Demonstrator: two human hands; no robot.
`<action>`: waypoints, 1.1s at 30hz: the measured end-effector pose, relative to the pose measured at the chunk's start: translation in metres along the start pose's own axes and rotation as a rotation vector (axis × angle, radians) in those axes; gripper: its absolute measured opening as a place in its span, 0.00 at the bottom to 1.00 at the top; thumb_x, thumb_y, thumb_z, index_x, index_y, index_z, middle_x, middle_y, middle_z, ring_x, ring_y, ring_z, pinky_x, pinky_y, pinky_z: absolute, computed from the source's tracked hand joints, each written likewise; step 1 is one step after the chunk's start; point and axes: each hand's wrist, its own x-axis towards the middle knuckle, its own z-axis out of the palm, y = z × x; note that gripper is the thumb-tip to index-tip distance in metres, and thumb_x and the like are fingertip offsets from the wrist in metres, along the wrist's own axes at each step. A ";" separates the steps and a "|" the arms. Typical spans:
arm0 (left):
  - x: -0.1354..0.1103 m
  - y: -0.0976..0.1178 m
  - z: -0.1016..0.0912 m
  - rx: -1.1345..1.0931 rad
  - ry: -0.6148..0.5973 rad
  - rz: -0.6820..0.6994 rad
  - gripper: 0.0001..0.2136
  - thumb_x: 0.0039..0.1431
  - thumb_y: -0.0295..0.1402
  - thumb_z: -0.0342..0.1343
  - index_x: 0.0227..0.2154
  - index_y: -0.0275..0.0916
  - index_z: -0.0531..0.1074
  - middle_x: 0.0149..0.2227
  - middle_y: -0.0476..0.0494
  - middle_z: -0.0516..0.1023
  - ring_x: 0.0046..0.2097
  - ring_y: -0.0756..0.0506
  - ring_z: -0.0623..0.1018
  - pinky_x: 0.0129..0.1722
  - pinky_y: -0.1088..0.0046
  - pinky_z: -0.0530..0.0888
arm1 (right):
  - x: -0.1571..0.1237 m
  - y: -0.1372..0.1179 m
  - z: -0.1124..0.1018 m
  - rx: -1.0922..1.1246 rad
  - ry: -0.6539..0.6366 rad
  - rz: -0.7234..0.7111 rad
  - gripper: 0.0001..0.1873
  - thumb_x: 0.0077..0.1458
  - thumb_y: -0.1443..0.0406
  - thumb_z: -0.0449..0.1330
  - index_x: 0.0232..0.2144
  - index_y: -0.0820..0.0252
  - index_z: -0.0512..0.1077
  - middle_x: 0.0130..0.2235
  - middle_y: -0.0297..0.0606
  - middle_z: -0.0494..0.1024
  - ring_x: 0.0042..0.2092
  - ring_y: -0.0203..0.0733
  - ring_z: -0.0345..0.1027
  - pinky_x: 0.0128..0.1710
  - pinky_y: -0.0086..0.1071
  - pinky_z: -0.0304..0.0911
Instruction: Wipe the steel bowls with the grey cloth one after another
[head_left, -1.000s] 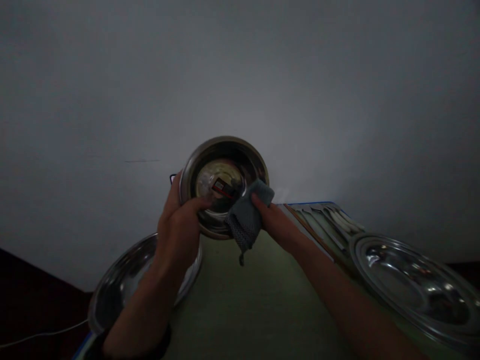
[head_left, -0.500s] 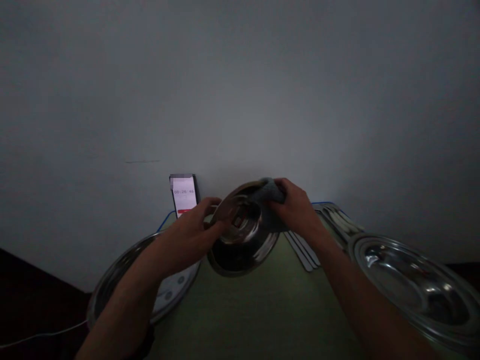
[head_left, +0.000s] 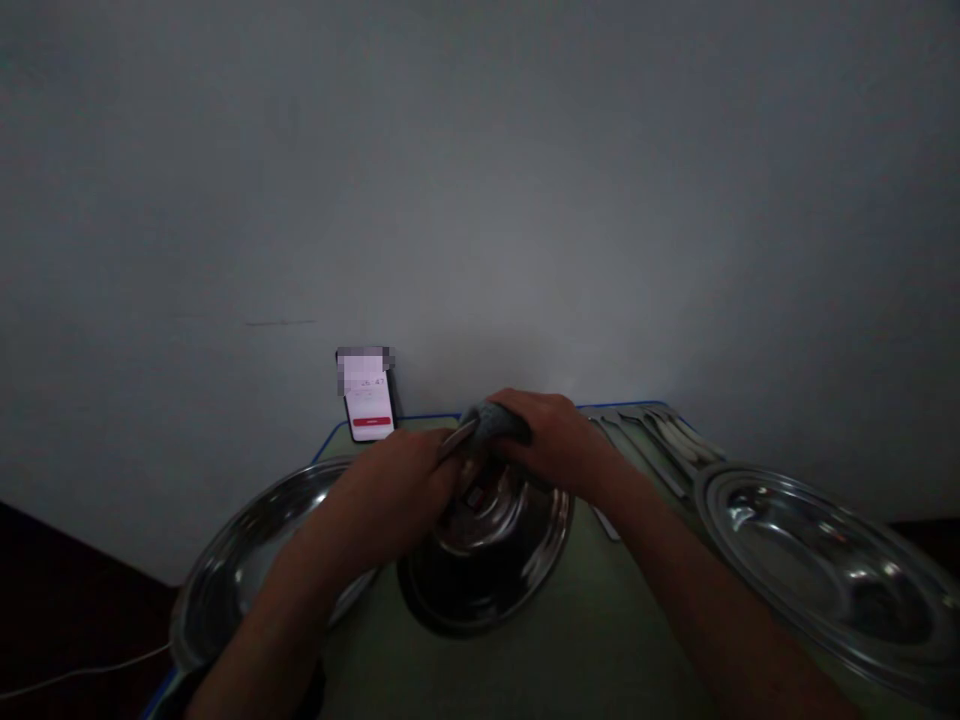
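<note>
The left hand [head_left: 405, 480] has its grip closed on the edge of a shiny metal bowl [head_left: 487, 575]. The right hand [head_left: 555, 440] has its grip closed too, bunched around a gray cloth [head_left: 486, 422] that folds over the bowl's top edge. The bowl is tipped, over the middle of the desk [head_left: 480, 680]. I cannot tell if it touches the desk.

The work on this bowl looks partway along to me: the cloth is on it, and both hands have not let go yet. How much of it the cloth has gone over, I cannot tell.

A big metal pan [head_left: 217, 580] sits by the left edge, partly behind the left arm. A wide metal basin [head_left: 795, 560] sits by the right edge. Long tools [head_left: 682, 440] lie near the far right corner. Nothing shows whether these are done or left. A phone [head_left: 371, 405] stands near the far left corner.
</note>
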 end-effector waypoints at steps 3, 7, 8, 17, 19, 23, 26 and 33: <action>-0.003 0.004 -0.002 0.048 -0.033 0.009 0.18 0.61 0.39 0.40 0.33 0.40 0.75 0.30 0.43 0.79 0.31 0.45 0.76 0.32 0.71 0.70 | 0.001 -0.001 0.000 -0.056 -0.008 0.098 0.08 0.54 0.63 0.59 0.37 0.59 0.70 0.36 0.38 0.79 0.38 0.43 0.73 0.35 0.32 0.61; -0.003 0.000 -0.003 -0.042 0.015 0.030 0.17 0.61 0.40 0.42 0.32 0.41 0.75 0.30 0.45 0.79 0.31 0.45 0.76 0.31 0.71 0.69 | 0.002 -0.004 0.000 -0.117 0.061 0.183 0.09 0.53 0.60 0.60 0.33 0.59 0.71 0.32 0.39 0.79 0.33 0.43 0.73 0.31 0.31 0.58; -0.002 -0.004 -0.003 -0.086 0.024 0.029 0.17 0.60 0.41 0.42 0.31 0.41 0.75 0.30 0.45 0.79 0.31 0.44 0.76 0.31 0.71 0.69 | 0.002 -0.004 0.000 -0.120 0.088 0.207 0.09 0.53 0.59 0.60 0.32 0.59 0.71 0.30 0.39 0.79 0.33 0.43 0.73 0.30 0.31 0.57; 0.012 -0.030 -0.004 -0.479 0.497 -0.116 0.13 0.57 0.42 0.51 0.39 0.40 0.72 0.36 0.46 0.77 0.39 0.42 0.74 0.39 0.66 0.71 | 0.006 0.012 0.015 0.266 0.500 0.481 0.16 0.53 0.53 0.58 0.32 0.60 0.73 0.32 0.40 0.79 0.34 0.42 0.71 0.32 0.33 0.62; 0.013 -0.025 -0.001 -0.472 0.686 -0.143 0.14 0.57 0.40 0.51 0.43 0.40 0.71 0.39 0.46 0.77 0.42 0.43 0.73 0.43 0.66 0.70 | 0.007 0.012 0.024 0.432 0.525 0.561 0.19 0.53 0.51 0.57 0.31 0.61 0.73 0.32 0.41 0.79 0.35 0.44 0.72 0.33 0.34 0.63; 0.018 -0.019 0.010 -0.525 0.793 -0.119 0.16 0.59 0.40 0.49 0.48 0.40 0.67 0.43 0.45 0.75 0.45 0.43 0.73 0.48 0.65 0.69 | 0.009 0.014 0.041 0.883 0.509 0.695 0.19 0.49 0.51 0.59 0.32 0.61 0.73 0.34 0.43 0.80 0.35 0.44 0.74 0.33 0.36 0.67; 0.020 -0.024 0.008 -0.475 0.627 -0.094 0.18 0.58 0.41 0.50 0.48 0.37 0.66 0.43 0.41 0.75 0.46 0.41 0.73 0.47 0.62 0.69 | 0.008 0.020 0.040 0.973 0.483 0.738 0.17 0.45 0.57 0.63 0.35 0.63 0.73 0.36 0.43 0.80 0.35 0.44 0.74 0.37 0.38 0.68; 0.006 -0.033 -0.013 -0.335 0.257 -0.106 0.16 0.57 0.42 0.49 0.41 0.37 0.72 0.38 0.39 0.79 0.39 0.41 0.77 0.39 0.63 0.70 | 0.003 0.020 0.000 0.113 0.381 0.434 0.11 0.48 0.65 0.59 0.35 0.60 0.74 0.34 0.43 0.80 0.36 0.47 0.73 0.34 0.38 0.64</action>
